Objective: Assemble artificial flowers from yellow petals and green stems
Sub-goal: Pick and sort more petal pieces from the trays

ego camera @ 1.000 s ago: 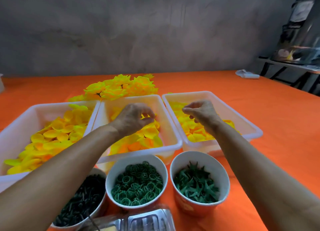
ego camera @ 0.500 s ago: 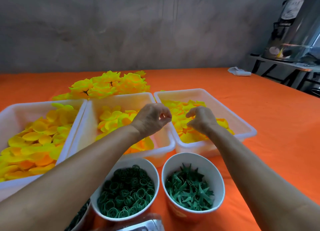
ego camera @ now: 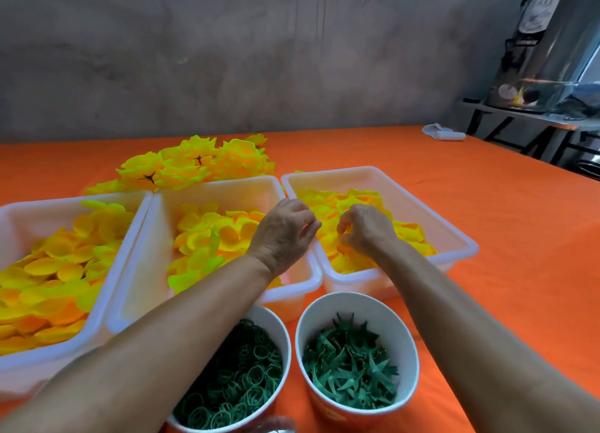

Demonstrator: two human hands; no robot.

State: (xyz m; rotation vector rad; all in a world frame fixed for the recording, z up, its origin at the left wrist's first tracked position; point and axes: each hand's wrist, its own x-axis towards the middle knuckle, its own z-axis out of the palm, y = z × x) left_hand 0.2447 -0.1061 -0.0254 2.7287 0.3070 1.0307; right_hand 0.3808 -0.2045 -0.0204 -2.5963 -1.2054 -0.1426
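Yellow petals (ego camera: 406,234), right tray (ego camera: 454,238): we curled both hands, left hand (ego camera: 285,229) and right hand (ego camera: 365,229), above; any pinched contents we could not tell.

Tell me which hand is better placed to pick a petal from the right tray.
Right. The right hand is over the right tray, fingers among its petals; the left hand hovers at the rim.

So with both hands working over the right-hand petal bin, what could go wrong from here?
1. The left forearm lies across the middle bin and above the cup of green rings; drawing back carelessly could nudge either.
2. The right hand digs among loose petals; several may lift together or spill over the right bin rim.
3. The left hand has curled fingers; whatever small part it holds, if any, could drop among the petals.
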